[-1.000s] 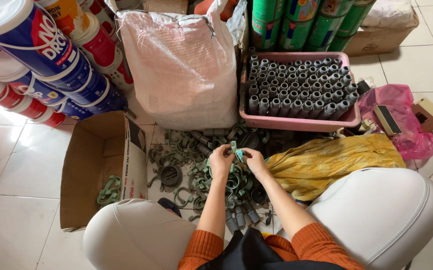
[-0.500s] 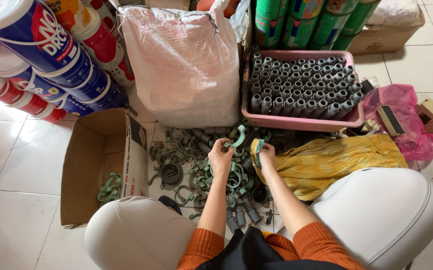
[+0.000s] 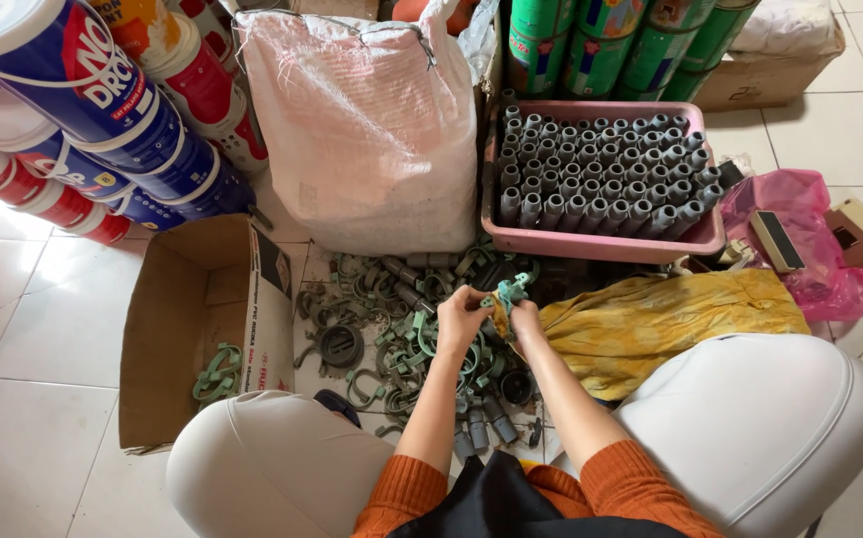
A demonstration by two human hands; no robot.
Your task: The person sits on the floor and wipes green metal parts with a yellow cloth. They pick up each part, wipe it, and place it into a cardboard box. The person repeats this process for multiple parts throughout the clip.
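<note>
My left hand and my right hand are close together above a heap of green and grey plastic pipe clamps on the floor. Between the two hands is a small bunch of green clamps, and both hands grip it. My right hand also touches the edge of a yellow cloth. Orange sleeves cover my forearms.
A pink tray of upright grey pipe fittings lies beyond the heap. A white woven sack stands behind. An open cardboard box on the left holds a few green clamps. Paint buckets are stacked far left. A pink bag lies at the right.
A second ago the hands were together over the heap. Half a second ago they had parted, each with a green clamp. Now they are joined again, slightly further right.
</note>
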